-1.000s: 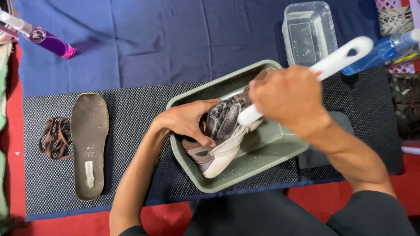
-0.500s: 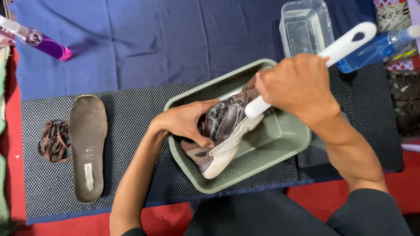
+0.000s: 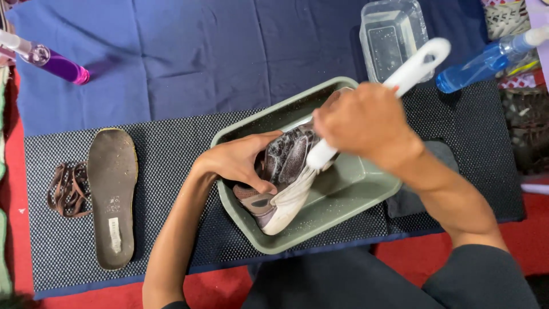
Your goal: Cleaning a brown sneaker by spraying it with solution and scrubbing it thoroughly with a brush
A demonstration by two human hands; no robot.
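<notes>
Blue cloth and a black dotted mat are covering the bench (image 3: 171, 68), with a grey-green tray (image 3: 366, 194) sitting on the mat. Inside the tray, the left hand (image 3: 240, 163) is gripping a soapy sneaker (image 3: 283, 183) at its opening, holding it on its side. The right hand (image 3: 363, 123) is closed around a white brush (image 3: 406, 74), its head pressing on the upper. Scrubbing looks to be the step in hand; turning the sneaker to reach unwashed parts seems called for next. An insole (image 3: 112, 197) and laces (image 3: 66, 189) are lying to the left.
</notes>
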